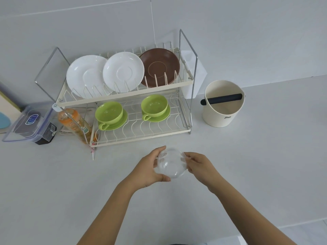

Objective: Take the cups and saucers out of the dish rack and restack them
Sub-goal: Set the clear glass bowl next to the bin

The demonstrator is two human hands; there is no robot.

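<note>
A two-tier wire dish rack (pixel 141 137) stands at the back of the white counter. Its upper tier holds two white saucers (pixel 85 75) (pixel 123 71) and a brown saucer (pixel 160 67), all on edge. On the lower tier sit two green cups, each on a green saucer: the left cup (pixel 108 112) and the right cup (pixel 154 105). In front of the rack, my left hand (pixel 147 167) and my right hand (pixel 199 164) hold a clear glass cup (pixel 171 162) between them, above the counter.
A cream knock box (pixel 221 114) with a black bar stands right of the rack. Left of the rack lie an orange bottle (pixel 76 124), a clear lidded plastic box (pixel 28 124) and a black item (pixel 46 137). The tiled wall is behind.
</note>
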